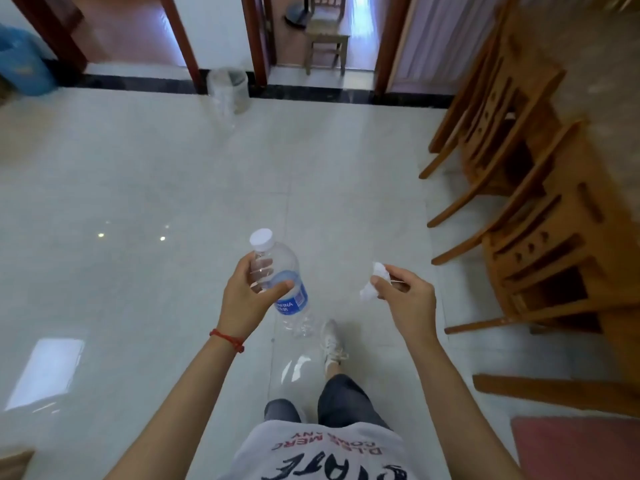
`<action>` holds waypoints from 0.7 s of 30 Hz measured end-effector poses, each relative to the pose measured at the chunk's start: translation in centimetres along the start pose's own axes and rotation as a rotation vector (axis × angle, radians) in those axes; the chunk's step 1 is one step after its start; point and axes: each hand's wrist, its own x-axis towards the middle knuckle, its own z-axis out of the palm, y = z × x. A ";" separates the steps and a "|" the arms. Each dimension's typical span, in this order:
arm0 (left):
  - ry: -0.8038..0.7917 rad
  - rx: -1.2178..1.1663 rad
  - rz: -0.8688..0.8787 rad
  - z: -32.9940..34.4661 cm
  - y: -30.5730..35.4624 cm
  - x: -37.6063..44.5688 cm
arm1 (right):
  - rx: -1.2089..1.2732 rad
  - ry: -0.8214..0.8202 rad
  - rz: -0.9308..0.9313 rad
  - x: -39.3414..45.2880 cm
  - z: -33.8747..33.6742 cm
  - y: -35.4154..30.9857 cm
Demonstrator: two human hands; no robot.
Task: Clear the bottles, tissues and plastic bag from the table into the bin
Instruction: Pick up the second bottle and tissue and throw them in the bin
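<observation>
My left hand [247, 294] grips a clear plastic bottle [282, 271] with a white cap and a blue label, held tilted over the tiled floor. My right hand [407, 299] pinches a crumpled white tissue [372, 282] between thumb and fingers. A small bin [230, 86] lined with a clear bag stands on the floor far ahead, against the wall between two doorways. Both hands are well short of it. The table is not in view.
Wooden chairs [519, 161] line the right side, their legs jutting onto the floor. A blue bin [20, 60] stands at the far left. A wooden stool [327, 39] sits beyond the middle doorway. A red mat [571, 445] lies at lower right.
</observation>
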 end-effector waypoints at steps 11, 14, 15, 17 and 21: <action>0.029 0.004 0.030 6.1 5.7 18.4 | -0.055 -0.032 -0.083 18.0 1.9 -7.4; 0.022 0.013 0.030 7.5 7.1 22.9 | -0.101 -0.032 -0.089 22.6 2.5 -9.2; 0.018 0.020 0.033 7.9 7.5 24.4 | -0.102 -0.031 -0.083 24.1 2.8 -9.8; 0.014 0.033 0.042 8.5 8.2 27.5 | -0.079 -0.026 -0.066 26.9 3.5 -10.8; -0.004 0.052 0.057 9.4 9.5 34.5 | -0.085 -0.025 -0.059 32.8 5.6 -12.8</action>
